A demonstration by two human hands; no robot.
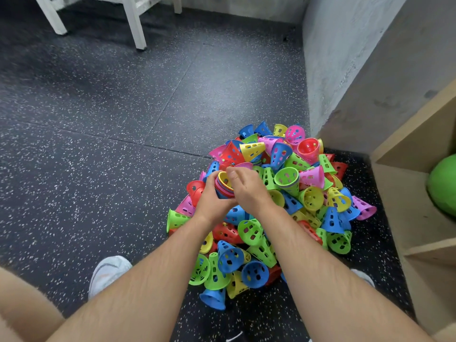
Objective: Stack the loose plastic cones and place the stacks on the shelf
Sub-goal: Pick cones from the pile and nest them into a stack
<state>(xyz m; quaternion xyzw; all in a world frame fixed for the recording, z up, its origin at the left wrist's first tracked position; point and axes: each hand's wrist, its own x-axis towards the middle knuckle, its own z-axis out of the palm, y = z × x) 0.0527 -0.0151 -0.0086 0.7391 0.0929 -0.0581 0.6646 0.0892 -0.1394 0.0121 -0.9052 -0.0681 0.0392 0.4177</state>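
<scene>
Head view: one pile (286,178) of loose cones, too many to count, lies on the speckled rubber floor (98,107) beside one wooden shelf (404,218). The cones are thin perforated plastic in blue, green, yellow, pink and red. Of the two hands, the left hand (212,197) grips one nested stack (223,187) above the pile, and the right hand (246,188) pinches its yellow top rim. One smooth green ball (443,183) sits in the shelf.

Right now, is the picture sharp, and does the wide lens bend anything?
Head view: left hand, right hand and the cone stack they hold look sharp; the white bench is slightly smeared; floor seams bow from the wide lens; light is soft, no glare.
</scene>
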